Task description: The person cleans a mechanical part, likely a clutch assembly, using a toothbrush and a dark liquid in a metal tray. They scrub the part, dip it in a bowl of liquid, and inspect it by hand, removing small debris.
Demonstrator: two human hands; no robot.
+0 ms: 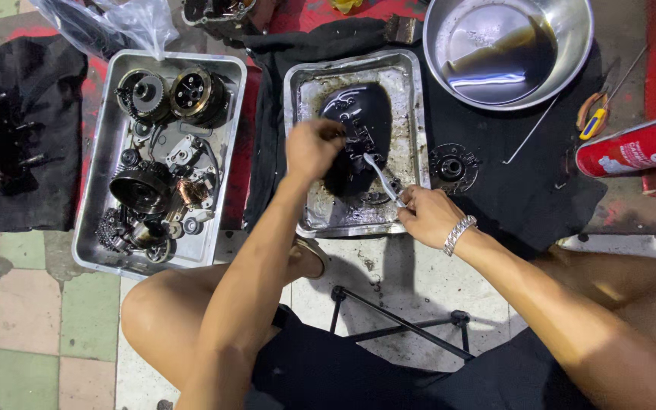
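A black engine cover (358, 114) lies in a dirty metal tray (411, 91) with oily liquid in its bottom. My left hand (313, 148) grips the cover's near left edge. My right hand (428, 215), with a metal bracelet at the wrist, holds a toothbrush (380, 176) whose head rests against the cover's lower part. Both hands are over the tray's near half.
A second metal tray (104, 163) at the left holds gears, a clutch and several engine parts. A steel bowl (571, 53) with dark oil stands at the back right. A round black part (450, 166), a red spray can (635, 146), pliers (592, 115) and black cloths lie around.
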